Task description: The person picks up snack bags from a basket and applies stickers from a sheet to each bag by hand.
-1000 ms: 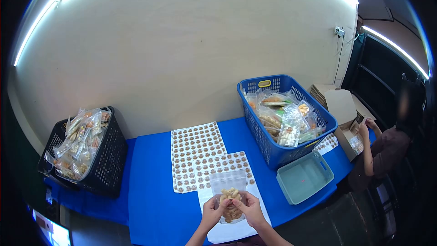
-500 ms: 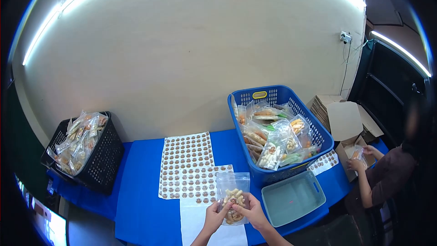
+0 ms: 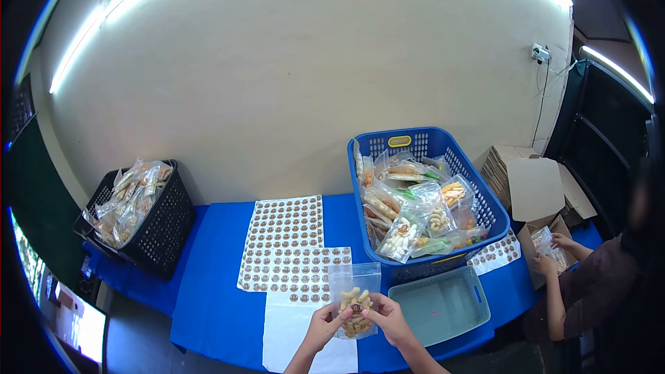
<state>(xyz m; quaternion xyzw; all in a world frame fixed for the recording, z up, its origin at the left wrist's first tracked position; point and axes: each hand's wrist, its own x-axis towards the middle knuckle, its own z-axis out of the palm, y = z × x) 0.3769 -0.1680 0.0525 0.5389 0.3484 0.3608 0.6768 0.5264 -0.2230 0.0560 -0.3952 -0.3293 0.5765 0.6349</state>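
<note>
A clear plastic bag of pale, curved snack pieces (image 3: 357, 325) is held upright between my two hands over the near edge of the blue-covered table (image 3: 215, 291). My left hand (image 3: 323, 325) grips its left side, and my right hand (image 3: 388, 318) grips its right side. Both thumbs rest on the bag's front beside a small round brown sticker. Beneath and behind the bag lie white sheets of round brown stickers (image 3: 284, 228), their lower part bare backing.
A blue basket (image 3: 443, 263) full of snack bags stands at the right, with a grey-green tray (image 3: 443, 308) before it. A black basket (image 3: 163, 235) of bags is at the left. Beside cardboard boxes (image 3: 533, 187), a person (image 3: 589, 284) handles a bag.
The view has shifted slightly. Both my hands still hold the bag, thumbs now a little farther apart around the sticker. The person at the right has moved their bag over the open box.
</note>
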